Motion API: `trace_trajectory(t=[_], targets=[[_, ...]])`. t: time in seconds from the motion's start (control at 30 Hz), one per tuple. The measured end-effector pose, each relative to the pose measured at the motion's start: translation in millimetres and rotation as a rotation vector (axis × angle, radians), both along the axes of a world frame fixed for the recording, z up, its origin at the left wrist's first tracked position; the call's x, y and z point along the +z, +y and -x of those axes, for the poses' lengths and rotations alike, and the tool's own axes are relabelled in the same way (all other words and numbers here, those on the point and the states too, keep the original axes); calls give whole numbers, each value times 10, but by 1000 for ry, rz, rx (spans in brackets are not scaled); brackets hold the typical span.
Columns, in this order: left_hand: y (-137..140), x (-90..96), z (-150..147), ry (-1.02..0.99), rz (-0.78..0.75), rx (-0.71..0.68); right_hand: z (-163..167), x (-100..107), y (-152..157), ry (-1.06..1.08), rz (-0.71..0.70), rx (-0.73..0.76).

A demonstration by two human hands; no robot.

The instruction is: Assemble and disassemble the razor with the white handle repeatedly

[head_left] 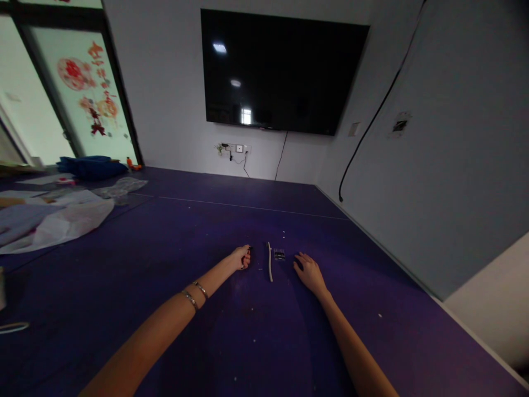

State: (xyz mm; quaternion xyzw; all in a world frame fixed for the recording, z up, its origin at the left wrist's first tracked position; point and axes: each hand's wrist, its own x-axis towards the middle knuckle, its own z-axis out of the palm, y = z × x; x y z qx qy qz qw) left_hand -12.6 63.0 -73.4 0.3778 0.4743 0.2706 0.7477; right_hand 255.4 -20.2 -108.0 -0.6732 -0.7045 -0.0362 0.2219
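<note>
My left hand (243,257) is closed, left of a pale, slightly bent cord-like strip (270,263). A small dark piece (250,248) shows at its fingers, too small to name. Just right of the strip lies a small clear packet (279,255) with dark contents that I cannot make out. My right hand (308,271) rests palm down on the purple surface (264,331), fingers stretched out, a little to the right of the packet and apart from it.
Plastic sheeting (74,223) and papers lie at the left, with a dark blue cloth bundle (93,167) behind them. A television (285,71) hangs on the far wall. Down the right wall hangs a black cable (374,118). Small white specks dot the surface.
</note>
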Motion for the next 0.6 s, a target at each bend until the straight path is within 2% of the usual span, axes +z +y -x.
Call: trace_trajectory(t=[0.1, 0.27, 0.6], targets=[[-19, 39, -17, 73, 85, 66, -3, -4, 3, 7, 7, -2], [-58, 98, -47, 119, 136, 125, 3, 0, -2, 15, 4, -3], [-112, 140, -12, 102, 108, 104, 5, 5, -8, 16, 17, -11]])
